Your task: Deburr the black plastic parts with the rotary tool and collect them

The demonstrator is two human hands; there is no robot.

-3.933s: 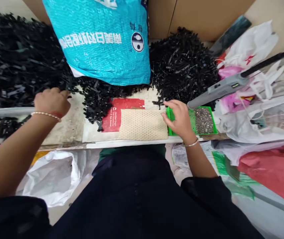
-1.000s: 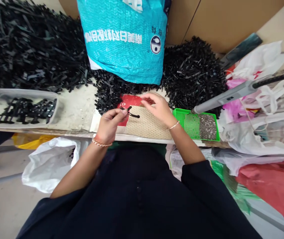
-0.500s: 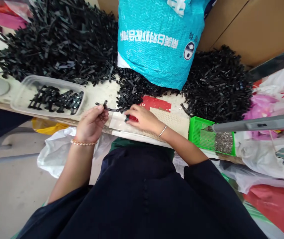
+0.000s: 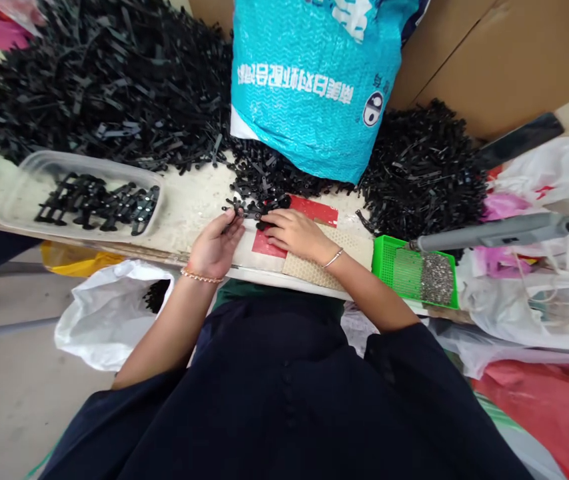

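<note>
Even light; sheen on sack [image 4: 309, 110]; edges stretched.

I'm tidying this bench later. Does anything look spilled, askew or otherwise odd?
The blue bag stands out: its printing appears upside down from this view. The black parts heaped loose on either side of it might look spilled onto the table, though that may be deliberate. I see no clear damage.
</note>
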